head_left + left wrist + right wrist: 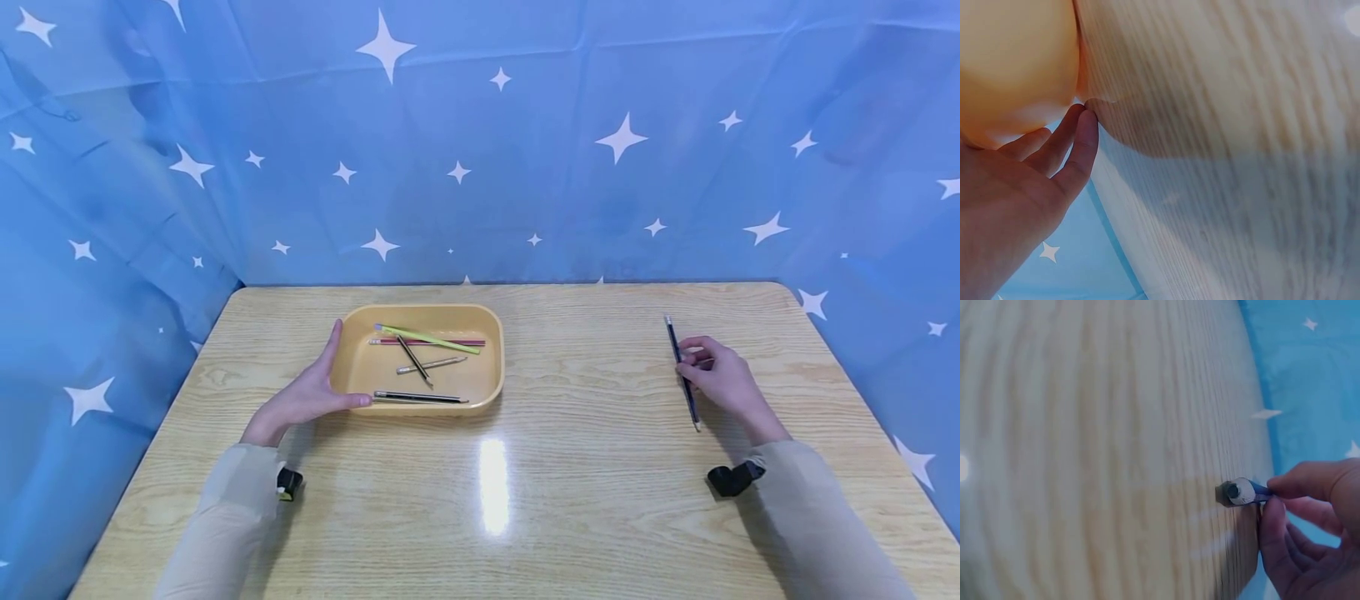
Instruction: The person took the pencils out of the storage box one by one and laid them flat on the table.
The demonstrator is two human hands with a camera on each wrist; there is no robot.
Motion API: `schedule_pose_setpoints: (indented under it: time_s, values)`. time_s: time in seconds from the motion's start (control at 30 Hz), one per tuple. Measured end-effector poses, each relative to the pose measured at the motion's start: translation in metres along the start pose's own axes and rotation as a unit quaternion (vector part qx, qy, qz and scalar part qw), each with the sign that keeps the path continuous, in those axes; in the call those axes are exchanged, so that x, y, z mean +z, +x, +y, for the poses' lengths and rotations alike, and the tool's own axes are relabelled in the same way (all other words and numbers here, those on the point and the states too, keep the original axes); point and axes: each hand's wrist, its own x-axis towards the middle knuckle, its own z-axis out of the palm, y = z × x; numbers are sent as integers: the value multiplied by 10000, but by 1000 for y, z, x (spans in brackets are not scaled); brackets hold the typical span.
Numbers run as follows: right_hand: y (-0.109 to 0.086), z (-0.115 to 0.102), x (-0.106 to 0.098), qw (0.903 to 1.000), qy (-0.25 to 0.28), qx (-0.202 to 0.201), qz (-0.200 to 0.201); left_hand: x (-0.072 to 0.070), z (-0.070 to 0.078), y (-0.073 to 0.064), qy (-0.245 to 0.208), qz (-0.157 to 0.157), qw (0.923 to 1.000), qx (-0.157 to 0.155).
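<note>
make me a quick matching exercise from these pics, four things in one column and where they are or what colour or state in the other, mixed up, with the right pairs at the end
Things
1. left hand
2. right hand
3. yellow-green pencil
4. backdrop

Places, colours, states
A. lying in the tray with other pencils
B. blue with white stars
C. against the left end of the tray
D. pinching a dark pencil outside the tray

Right pairs: 1-C, 2-D, 3-A, 4-B
</note>
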Motion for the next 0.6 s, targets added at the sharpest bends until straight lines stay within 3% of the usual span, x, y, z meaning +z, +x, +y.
schedule_pose_setpoints:
  time_s: [0.6]
  values:
    - [-4,4,-1,9993,-134,-305,161,-1,0,1,25,-4,10000,1]
